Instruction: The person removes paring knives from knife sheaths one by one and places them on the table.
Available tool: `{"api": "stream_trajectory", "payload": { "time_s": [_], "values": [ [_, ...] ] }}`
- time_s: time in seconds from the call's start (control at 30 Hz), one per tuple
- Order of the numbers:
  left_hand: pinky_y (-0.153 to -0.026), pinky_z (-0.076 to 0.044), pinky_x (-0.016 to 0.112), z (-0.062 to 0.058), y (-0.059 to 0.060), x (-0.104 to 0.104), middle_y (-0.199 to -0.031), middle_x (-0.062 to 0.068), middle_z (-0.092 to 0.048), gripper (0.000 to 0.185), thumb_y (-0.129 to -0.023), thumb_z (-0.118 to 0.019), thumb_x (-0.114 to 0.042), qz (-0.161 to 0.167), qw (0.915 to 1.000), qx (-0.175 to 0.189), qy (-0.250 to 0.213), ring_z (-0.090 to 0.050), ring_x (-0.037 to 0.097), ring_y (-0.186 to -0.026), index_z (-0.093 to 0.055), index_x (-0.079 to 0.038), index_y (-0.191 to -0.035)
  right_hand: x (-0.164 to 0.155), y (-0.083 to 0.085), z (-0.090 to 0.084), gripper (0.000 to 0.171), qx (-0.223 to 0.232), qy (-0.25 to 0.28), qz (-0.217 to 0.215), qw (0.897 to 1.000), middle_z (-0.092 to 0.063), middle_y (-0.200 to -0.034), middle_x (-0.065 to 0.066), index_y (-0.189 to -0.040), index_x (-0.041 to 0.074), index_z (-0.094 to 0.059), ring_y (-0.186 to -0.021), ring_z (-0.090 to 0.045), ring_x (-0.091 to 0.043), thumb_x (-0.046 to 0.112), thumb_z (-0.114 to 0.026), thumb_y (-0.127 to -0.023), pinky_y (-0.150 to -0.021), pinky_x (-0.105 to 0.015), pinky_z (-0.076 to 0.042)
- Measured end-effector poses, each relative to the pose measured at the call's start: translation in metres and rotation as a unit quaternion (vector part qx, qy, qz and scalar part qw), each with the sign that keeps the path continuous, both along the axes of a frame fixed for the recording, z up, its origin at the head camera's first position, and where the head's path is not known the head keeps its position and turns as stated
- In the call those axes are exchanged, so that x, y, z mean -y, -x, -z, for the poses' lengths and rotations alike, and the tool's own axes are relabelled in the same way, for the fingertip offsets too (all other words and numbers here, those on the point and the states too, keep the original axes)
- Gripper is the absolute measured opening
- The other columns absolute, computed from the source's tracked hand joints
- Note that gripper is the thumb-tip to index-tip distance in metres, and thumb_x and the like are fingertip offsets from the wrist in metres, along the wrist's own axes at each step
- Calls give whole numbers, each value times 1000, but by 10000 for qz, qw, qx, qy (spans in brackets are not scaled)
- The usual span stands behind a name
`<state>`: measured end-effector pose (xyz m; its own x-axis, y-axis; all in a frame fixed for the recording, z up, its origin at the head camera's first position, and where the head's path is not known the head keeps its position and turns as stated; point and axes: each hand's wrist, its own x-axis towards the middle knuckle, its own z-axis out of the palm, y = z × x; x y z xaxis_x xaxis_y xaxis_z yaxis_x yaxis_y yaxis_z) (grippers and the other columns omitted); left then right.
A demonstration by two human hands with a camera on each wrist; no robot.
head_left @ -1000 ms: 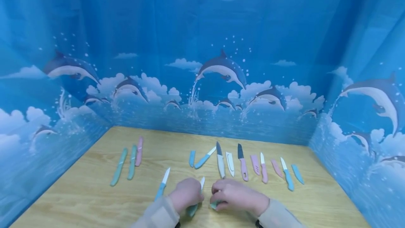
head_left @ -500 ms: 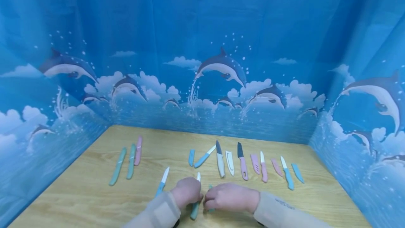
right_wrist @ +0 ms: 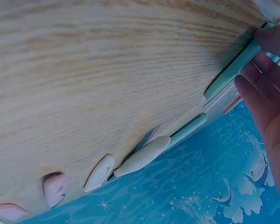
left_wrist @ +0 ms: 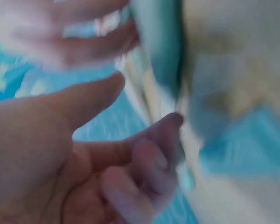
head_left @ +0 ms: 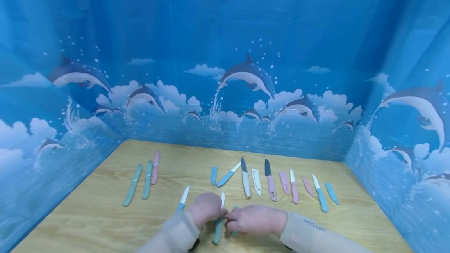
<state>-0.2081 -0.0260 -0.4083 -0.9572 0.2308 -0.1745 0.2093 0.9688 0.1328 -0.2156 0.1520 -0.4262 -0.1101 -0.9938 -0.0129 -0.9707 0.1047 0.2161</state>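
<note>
In the head view my left hand (head_left: 211,209) grips a teal-handled knife (head_left: 218,232) with a white blade, which points away from me. Just to its right, my right hand (head_left: 246,220) holds a teal sheath (head_left: 234,207) low over the wooden table (head_left: 105,218). The fingertips of both hands meet beside the blade. The right wrist view shows that hand's fingers (right_wrist: 261,100) pinching the teal sheath (right_wrist: 231,72) against the table. The left wrist view is blurred, showing curled fingers (left_wrist: 144,163) and a teal shape (left_wrist: 158,46).
A blue knife (head_left: 183,198) lies left of my hands. Three sheathed knives (head_left: 147,180) lie at far left. Behind my hands runs a row of several knives and loose sheaths, from a blue sheath (head_left: 213,175) to another blue sheath (head_left: 331,193). Blue dolphin curtains (head_left: 246,77) wall three sides.
My right hand has moved left with the sheath until its fingertips meet my left hand. The knife now stands straighter, with its handle showing below my left hand.
</note>
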Motion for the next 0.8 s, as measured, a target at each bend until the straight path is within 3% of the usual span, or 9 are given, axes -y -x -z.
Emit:
{"api": "stream_trajectory", "payload": {
  "time_s": [0.1, 0.2, 0.3, 0.37, 0.43, 0.53, 0.8],
  "values": [
    [-54, -44, 29, -5, 12, 17, -65, 3, -56, 38, -92, -62, -39, -74, 9970, -342, -688, -51, 16, -56, -59, -9, -69, 1, -1, -1, 24, 7, -78, -15, 10000, -63, -106, 9, -112, 19, -64, -94, -59, 3, 19, -69, -88, -84, -1, -40],
    [-76, -54, 41, -9, 26, 39, -96, 15, -66, 35, -94, -61, -36, -242, 9885, -701, -1315, -63, 29, -87, -64, -2, -99, 3, -2, -4, 24, -44, -224, 17, 9997, -61, -103, 10, -110, 20, -63, -91, -57, 4, 20, -71, -87, -82, -1, -41],
    [-105, -39, 56, -11, 36, 67, -136, 28, -49, 55, -94, -61, -35, -335, 9825, -1149, -1429, -45, 45, -126, -50, 3, -132, 4, -3, -6, 24, -92, -372, 100, 9992, -61, -103, 10, -110, 21, -62, -90, -57, 5, 22, -70, -87, -82, -2, -41],
    [-113, -22, 61, -11, 42, 88, -148, 32, -32, 65, -94, -60, -34, -338, 9818, -1361, -1282, -28, 50, -137, -38, 5, -142, 4, -3, -7, 24, -111, -447, 140, 9988, -61, -104, 10, -111, 22, -62, -91, -57, 5, 22, -70, -87, -82, -2, -42],
    [-113, -10, 66, -10, 45, 107, -153, 32, -18, 72, -95, -59, -35, -424, 9829, -1390, -1127, -12, 53, -141, -28, 3, -148, 4, -3, -7, 25, -99, -502, 156, 9986, -61, -104, 11, -111, 22, -62, -91, -57, 5, 22, -70, -87, -82, -2, -42],
    [-108, -1, 73, -7, 49, 134, -155, 33, -4, 78, -96, -57, -35, -582, 9834, -1305, -1121, 2, 57, -140, -16, 1, -152, 4, -3, -7, 26, -58, -527, 166, 9985, -61, -103, 11, -112, 22, -62, -91, -56, 6, 20, -71, -87, -81, -2, -41],
    [-97, 3, 83, -5, 64, 191, -152, 34, 19, 88, -99, -50, -40, -1363, 9787, -593, -1413, 19, 63, -133, 10, -4, -153, 5, -3, -8, 26, -122, -525, 218, 9983, -62, -103, 12, -111, 22, -63, -91, -57, 6, 20, -71, -87, -81, -2, -42]
  ]
}}
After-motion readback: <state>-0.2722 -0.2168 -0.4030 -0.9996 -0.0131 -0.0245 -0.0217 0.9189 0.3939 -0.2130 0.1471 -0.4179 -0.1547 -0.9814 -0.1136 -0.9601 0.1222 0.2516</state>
